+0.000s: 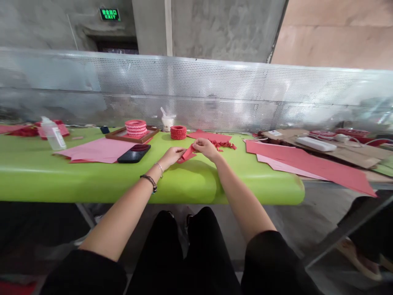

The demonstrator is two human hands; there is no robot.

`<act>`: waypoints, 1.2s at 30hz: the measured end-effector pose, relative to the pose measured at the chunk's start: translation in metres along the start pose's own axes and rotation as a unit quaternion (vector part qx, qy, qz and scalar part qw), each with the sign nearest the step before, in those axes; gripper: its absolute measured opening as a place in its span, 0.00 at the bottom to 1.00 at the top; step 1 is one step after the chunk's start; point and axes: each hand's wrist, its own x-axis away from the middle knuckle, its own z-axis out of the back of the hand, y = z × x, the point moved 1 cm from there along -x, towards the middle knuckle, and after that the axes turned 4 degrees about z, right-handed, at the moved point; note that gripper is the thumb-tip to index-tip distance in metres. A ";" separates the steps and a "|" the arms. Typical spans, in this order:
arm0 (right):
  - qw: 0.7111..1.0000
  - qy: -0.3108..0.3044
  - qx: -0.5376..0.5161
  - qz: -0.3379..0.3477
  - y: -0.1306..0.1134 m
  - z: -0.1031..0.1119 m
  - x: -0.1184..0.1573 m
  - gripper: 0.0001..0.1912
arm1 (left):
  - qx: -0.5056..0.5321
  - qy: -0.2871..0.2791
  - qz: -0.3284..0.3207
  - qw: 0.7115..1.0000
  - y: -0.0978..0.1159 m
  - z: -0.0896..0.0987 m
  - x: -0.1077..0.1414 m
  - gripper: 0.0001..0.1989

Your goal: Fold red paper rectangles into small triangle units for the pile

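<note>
A small piece of red paper [188,153], which looks folded, is held between my two hands above the green tabletop [190,180]. My left hand [172,156] is closed on its left end. My right hand [205,148] pinches the upper right part. Just behind my right hand lie several small red folded paper pieces [225,144] and a flat sheet of red paper [211,136]. A red woven paper ring stack [178,132] stands behind my hands.
Left: a phone [134,153], pink paper sheets [95,150], a brown frame [116,134] bearing pink-and-red rings [135,128], and a clear bottle [53,134]. A drink cup [168,122] stands behind. Right: long red paper [307,162], cardboard [353,155] and a white power strip [316,144]. Perforated metal panels [196,82] rise behind.
</note>
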 end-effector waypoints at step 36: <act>0.999 0.028 -0.022 0.019 0.002 0.002 -0.002 0.09 | 0.059 0.152 -0.078 0.984 0.010 0.005 0.008 0.10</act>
